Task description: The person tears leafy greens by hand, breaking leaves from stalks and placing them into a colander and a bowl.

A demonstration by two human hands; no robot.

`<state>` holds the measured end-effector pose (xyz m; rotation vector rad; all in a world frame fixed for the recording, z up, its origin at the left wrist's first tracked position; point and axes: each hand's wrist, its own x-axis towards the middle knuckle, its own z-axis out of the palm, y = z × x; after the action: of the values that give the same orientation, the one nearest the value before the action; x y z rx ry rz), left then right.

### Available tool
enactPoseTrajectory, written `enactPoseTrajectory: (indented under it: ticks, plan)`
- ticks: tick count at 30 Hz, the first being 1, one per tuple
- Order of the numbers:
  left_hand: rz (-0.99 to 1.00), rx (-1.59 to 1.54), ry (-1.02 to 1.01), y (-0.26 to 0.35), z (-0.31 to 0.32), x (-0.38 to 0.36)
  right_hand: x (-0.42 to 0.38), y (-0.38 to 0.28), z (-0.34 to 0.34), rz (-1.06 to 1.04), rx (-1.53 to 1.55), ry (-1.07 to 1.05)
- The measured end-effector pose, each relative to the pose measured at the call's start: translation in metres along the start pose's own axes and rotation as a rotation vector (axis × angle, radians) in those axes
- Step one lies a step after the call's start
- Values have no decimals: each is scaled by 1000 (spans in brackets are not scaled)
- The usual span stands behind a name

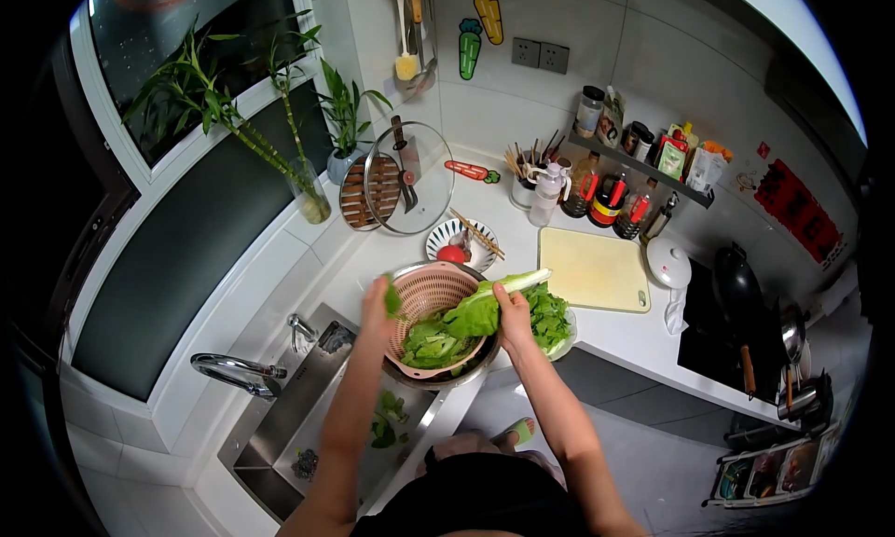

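Over the right side of the pink colander (421, 290), toward three o'clock, my right grip (511, 315) is closed around a pale-ribbed lettuce leaf (477, 315), its white end pointing to two o'clock. At the colander's ten o'clock, my left grip (377, 311), blurred, pinches a leaf scrap (392, 299); how firmly, I cannot tell. Between them, cut or torn greens (433, 347) lie in the colander, which sits inside a metal bowl (399, 378).

My left grip is near the rim, so a scrap let go there could miss the colander and drop outside. If my right fingers slacken, the long leaf could slide down toward three o'clock, where more greens heap on a plate (566, 349). That plate stands close to the front edge of the desk (368, 265), and a swing of my right forearm could knock it to the floor.

The sink (350, 411) opens at seven o'clock, with loose greens (385, 425) in it; a hard press on the near rim might tip the bowl that way. At one o'clock, chopsticks (479, 236) overhang a striped plate holding a tomato (453, 254), and a careless reach could send them rolling.
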<state>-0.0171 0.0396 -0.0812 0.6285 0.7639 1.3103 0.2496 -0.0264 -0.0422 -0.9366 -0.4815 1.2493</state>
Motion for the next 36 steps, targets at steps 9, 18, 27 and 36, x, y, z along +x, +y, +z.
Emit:
enactPoseTrajectory:
  ticks: [9, 18, 27, 36]
  plan:
    - [13, 306, -158, 22, 57, -35, -3, -11, 14, 142, 90, -106]
    - [-305, 654, -590, 16, 96, -64, 13, 5, 9, 148, 33, -3]
    - [-39, 36, -192, 19, 33, -41, 4, 5, -2, 42, 42, 131]
    - [-262, 126, -152, 4, 93, -70, -12, 15, 33, 106, 157, -16]
